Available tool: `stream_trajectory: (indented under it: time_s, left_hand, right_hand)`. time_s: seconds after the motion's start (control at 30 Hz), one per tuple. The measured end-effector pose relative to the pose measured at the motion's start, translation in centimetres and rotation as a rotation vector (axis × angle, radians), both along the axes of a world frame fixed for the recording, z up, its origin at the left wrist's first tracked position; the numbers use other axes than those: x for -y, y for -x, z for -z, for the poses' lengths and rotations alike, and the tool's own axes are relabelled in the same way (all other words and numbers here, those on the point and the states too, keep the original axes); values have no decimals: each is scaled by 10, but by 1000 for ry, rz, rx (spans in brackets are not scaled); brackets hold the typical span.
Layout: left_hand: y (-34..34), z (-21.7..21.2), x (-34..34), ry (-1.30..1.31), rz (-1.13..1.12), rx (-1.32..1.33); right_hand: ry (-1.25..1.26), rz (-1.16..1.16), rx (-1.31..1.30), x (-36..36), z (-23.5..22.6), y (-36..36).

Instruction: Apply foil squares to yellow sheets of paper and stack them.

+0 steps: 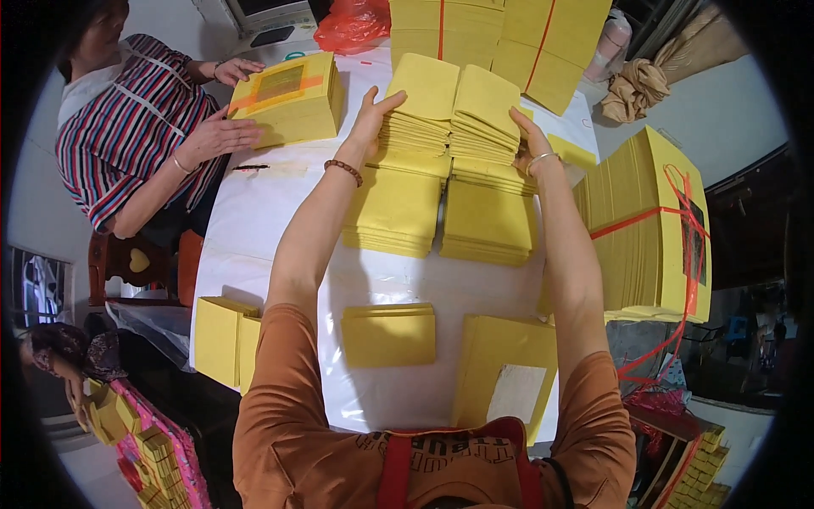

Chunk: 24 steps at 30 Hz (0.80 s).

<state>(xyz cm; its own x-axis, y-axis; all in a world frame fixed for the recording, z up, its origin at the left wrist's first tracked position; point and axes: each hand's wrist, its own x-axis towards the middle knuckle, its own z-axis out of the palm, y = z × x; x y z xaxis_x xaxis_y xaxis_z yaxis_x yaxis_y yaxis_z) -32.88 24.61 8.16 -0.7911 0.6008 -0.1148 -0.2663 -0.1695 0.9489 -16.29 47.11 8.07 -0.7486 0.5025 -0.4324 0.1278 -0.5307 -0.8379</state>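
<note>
Two side-by-side stacks of folded yellow paper, a left stack (pixel 421 89) and a right stack (pixel 485 95), are squeezed between my hands at the far middle of the table. My left hand (pixel 371 120) grips the left stack's outer side, thumb toward its top. Against the right stack's outer side, my right hand (pixel 532 140) closes with its fingers partly hidden. Just nearer to me, two more piles of yellow paper, one left (pixel 392 210) and one right (pixel 487 216), lie on the white tabletop (pixel 356 280).
A strapped yellow bundle (pixel 644 229) stands at the right; tall yellow stacks (pixel 454 30) rise behind. Nearer lie a small yellow pile (pixel 388 338) and larger sheets (pixel 475 365). At the left, a co-worker (pixel 140 127) has both hands on a yellow block (pixel 297 123).
</note>
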Motion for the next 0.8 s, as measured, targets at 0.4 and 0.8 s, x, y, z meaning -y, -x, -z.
stream_trajectory:
  time_s: [0.4, 0.8]
  left_hand:
    - [-88, -43, 69, -208, -306, 46]
    - [-358, 31, 168, 182, 324, 201]
  right_hand:
    - [-241, 163, -80, 125, -30, -119]
    - [-497, -55, -2, 179, 15, -396]
